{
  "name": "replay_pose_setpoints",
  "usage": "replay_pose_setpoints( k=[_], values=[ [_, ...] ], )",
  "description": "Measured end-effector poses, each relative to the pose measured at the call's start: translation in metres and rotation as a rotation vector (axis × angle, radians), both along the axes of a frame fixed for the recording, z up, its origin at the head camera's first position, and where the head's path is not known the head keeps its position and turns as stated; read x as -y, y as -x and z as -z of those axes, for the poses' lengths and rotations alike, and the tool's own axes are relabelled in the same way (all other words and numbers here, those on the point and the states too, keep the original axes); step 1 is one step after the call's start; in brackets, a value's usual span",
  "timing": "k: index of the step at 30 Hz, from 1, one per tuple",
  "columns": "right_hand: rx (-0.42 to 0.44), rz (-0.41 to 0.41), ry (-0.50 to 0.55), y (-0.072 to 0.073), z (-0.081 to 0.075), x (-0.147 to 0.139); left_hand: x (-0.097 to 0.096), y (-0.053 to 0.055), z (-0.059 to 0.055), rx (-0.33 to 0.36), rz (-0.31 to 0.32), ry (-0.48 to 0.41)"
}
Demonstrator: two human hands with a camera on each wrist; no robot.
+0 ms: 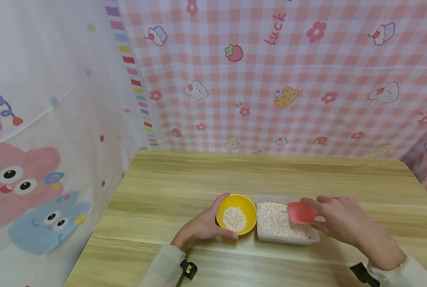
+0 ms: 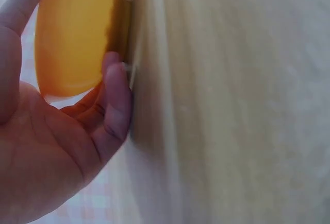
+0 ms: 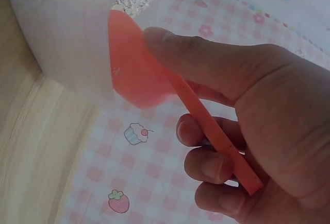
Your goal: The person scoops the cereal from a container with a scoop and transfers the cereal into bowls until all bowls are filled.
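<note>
My left hand holds a yellow bowl on the table, thumb near its front and fingers round its far left side. Pale oat-like flakes cover the bowl's bottom. Close against the bowl's right stands a translucent rectangular container, largely filled with similar flakes. My right hand grips a red scoop over the container's right part. In the right wrist view, the fingers curl round the scoop's handle and the thumb lies by its head. What the scoop carries is mostly hidden.
Both vessels stand on a wood-grain table. A pink checked cloth hangs behind the table's back edge, and a white cartoon-print cloth hangs on the left. Black straps sit on the wrists.
</note>
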State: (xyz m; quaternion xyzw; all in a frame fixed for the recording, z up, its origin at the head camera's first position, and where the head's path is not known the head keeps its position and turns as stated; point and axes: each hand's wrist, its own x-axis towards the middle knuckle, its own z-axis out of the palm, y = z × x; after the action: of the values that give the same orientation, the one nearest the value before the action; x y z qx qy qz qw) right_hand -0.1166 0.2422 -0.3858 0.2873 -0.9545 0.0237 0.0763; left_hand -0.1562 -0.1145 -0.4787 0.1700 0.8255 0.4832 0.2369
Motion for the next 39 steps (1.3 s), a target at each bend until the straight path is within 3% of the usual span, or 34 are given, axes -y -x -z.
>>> replay_pose_setpoints(
  k=[4, 7, 11, 14, 16, 22, 29, 34, 39],
  values=[
    [0.004, 0.011, -0.011, 0.001, 0.001, 0.003, 0.0, 0.0, -0.004, -0.032, 0.014, 0.044],
    [0.003, 0.011, -0.017, 0.002, 0.003, 0.005, 0.0, -0.001, -0.012, -0.101, 0.016, 0.13],
    [-0.01, -0.007, -0.014, 0.004, 0.006, 0.004, -0.006, -0.006, -0.029, -0.249, -0.055, 0.234],
    [0.0, -0.018, -0.01, 0.007, 0.009, 0.002, -0.017, -0.012, -0.043, -0.342, -0.112, 0.23],
    [0.016, -0.023, -0.005, 0.009, 0.011, 0.0, -0.025, -0.015, -0.049, -0.375, -0.119, 0.208],
    [0.009, -0.063, 0.032, 0.014, 0.02, -0.008, -0.046, -0.021, -0.051, -0.351, -0.054, 0.19],
    [0.026, -0.066, 0.064, 0.014, 0.026, -0.013, -0.06, -0.018, -0.044, -0.296, 0.044, 0.178],
    [0.041, -0.074, 0.074, 0.014, 0.026, -0.012, -0.066, -0.016, -0.041, -0.231, 0.077, 0.149],
    [0.094, -0.071, 0.075, 0.014, 0.026, -0.012, -0.071, -0.015, -0.039, -0.221, 0.094, 0.162]
  ],
)
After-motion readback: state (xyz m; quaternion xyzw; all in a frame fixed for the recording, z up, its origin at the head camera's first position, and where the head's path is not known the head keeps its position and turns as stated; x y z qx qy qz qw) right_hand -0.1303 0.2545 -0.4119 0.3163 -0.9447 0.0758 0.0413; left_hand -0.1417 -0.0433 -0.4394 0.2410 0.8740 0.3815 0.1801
